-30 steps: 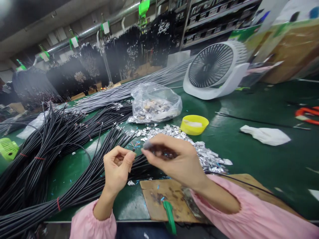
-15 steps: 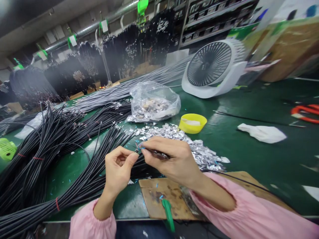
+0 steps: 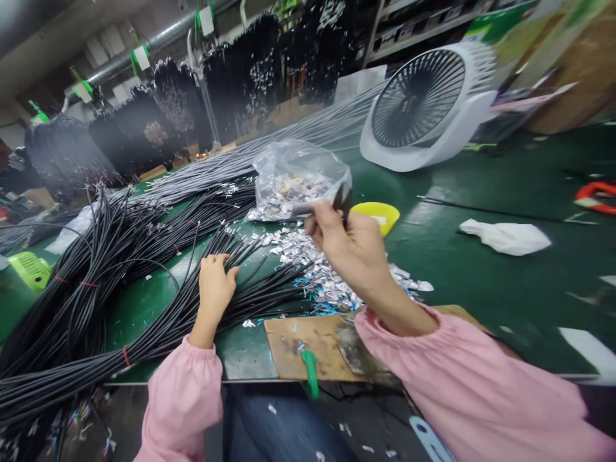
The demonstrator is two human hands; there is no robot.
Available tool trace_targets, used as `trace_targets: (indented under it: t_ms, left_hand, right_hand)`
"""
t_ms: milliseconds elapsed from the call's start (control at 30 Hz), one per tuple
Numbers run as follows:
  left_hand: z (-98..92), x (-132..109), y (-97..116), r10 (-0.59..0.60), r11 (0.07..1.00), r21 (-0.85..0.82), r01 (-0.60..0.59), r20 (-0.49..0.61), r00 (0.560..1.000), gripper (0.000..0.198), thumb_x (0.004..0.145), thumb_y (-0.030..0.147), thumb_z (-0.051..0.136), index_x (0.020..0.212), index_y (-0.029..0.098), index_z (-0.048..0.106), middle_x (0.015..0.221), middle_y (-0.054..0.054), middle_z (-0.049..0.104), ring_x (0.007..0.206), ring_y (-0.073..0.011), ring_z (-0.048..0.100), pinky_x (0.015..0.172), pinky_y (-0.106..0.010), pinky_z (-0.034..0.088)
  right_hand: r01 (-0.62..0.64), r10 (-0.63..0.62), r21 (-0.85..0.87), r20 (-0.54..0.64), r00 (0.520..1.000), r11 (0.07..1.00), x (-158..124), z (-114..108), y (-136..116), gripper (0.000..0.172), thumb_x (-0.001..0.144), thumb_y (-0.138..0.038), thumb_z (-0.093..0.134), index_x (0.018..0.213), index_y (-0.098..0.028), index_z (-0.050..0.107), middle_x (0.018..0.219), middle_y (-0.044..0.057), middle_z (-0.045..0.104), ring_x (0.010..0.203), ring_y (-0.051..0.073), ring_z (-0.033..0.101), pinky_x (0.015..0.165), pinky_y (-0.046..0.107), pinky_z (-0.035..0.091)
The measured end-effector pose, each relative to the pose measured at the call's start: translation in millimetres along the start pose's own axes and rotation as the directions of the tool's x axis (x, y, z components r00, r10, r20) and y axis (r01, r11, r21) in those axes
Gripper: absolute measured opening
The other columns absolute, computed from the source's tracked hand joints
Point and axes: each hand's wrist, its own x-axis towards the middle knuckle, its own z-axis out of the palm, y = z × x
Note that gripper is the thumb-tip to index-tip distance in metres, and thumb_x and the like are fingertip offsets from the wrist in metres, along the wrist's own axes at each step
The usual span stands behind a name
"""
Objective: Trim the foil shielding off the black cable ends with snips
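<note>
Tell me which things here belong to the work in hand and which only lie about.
In hand: black cables under the left hand; dark tool in the right hand; foil scraps; wooden board.
Lying about: white fan; white cloth; orange-handled tool; yellow bowl.

A green table [image 3: 481,289] carries everything. A big heap of black cables [image 3: 96,289] lies under the left hand [image 3: 215,282] and spreads far out to its left. Behind that hand, long grey cables [image 3: 269,151] lie side by side. Shiny silver scraps [image 3: 312,266] lie in a pile below the right hand [image 3: 344,240], with tiny blue bits mixed in. Just behind that hand sit a clear bag [image 3: 298,183] of scraps and a yellow bowl [image 3: 382,215]. Farther back stands a white fan [image 3: 428,106]. A white rag [image 3: 505,236] lies well to the right. A brown board [image 3: 293,340] lies at the near edge, between both hands.
</note>
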Motion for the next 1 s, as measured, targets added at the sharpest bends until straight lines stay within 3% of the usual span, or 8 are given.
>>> trace_targets:
  t_ms: [167, 300, 400, 533, 733, 1000]
  left_hand:
    - [8.4, 5, -10, -0.036, 0.998, 0.051, 0.036, 0.011, 0.999, 0.02, 0.07, 0.006, 0.061, 0.057, 0.017, 0.051, 0.079, -0.008, 0.058, 0.094, -0.0258, 0.054, 0.088, -0.038, 0.038]
    - [3.7, 10, -14, -0.074, 0.997, -0.008, 0.074, -0.058, 0.996, 0.015, 0.076, 0.009, 0.054, 0.064, 0.018, 0.05, 0.072, -0.006, 0.057, 0.086, -0.0229, 0.058, 0.083, -0.036, 0.04]
    - [-1.8, 12, -14, -0.073, 0.989, -0.132, 0.063, -0.072, 0.995, 0.006, 0.079, 0.014, 0.05, 0.076, 0.017, 0.054, 0.066, -0.002, 0.057, 0.066, -0.0169, 0.059, 0.069, -0.029, 0.044]
    - [-2.8, 16, 5, 0.025, 0.935, -0.352, -0.037, -0.038, 0.999, 0.017, 0.079, 0.025, 0.05, 0.091, 0.015, 0.059, 0.063, 0.002, 0.058, 0.049, -0.0098, 0.053, 0.051, -0.021, 0.041]
    - [0.6, 21, 52, 0.178, 0.825, -0.526, -0.207, -0.106, 0.978, 0.021, 0.071, 0.031, 0.061, 0.083, 0.015, 0.067, 0.074, -0.003, 0.066, 0.061, -0.011, 0.056, 0.056, -0.021, 0.043]
    - [-3.8, -4, 59, 0.219, 0.774, -0.599, -0.205, -0.051, 0.974, 0.019, 0.078, 0.028, 0.056, 0.076, 0.014, 0.069, 0.058, 0.0, 0.06, 0.045, -0.0069, 0.044, 0.045, -0.019, 0.034]
  right_hand:
    - [0.13, -0.149, -0.256, -0.053, 0.987, 0.958, 12, 3, 13, 0.054, 0.084, -0.063, 0.031, 0.059, -0.02, 0.051, 0.06, 0.006, 0.054, 0.062, 0.018, 0.05, 0.058, 0.029, 0.033]
    - [0.2, -0.194, -0.229, 0.047, 0.98, 0.953, 15, 7, 14, 0.048, 0.087, -0.057, 0.031, 0.058, -0.021, 0.047, 0.058, 0.005, 0.054, 0.06, 0.018, 0.05, 0.058, 0.029, 0.036]
    - [0.219, -0.204, -0.196, 0.094, 0.974, 0.956, 14, 9, 13, 0.041, 0.087, -0.047, 0.037, 0.059, -0.021, 0.049, 0.055, 0.003, 0.053, 0.056, 0.016, 0.05, 0.057, 0.027, 0.037]
    - [0.223, -0.209, -0.171, 0.093, 0.973, 0.96, 12, 10, 8, 0.029, 0.082, -0.035, 0.047, 0.059, -0.019, 0.053, 0.057, 0.003, 0.056, 0.055, 0.015, 0.049, 0.055, 0.026, 0.037]
    - [0.22, -0.216, -0.113, 0.043, 0.975, 0.969, 8, 7, -5, 0.027, 0.083, -0.031, 0.048, 0.064, -0.015, 0.06, 0.055, 0.001, 0.055, 0.05, 0.012, 0.047, 0.048, 0.023, 0.035]
    - [0.223, -0.223, 0.007, 0.025, 0.975, 0.975, -4, 7, -13, 0.018, 0.075, -0.027, 0.059, 0.063, -0.014, 0.063, 0.053, -0.001, 0.055, 0.048, 0.01, 0.045, 0.047, 0.023, 0.035]
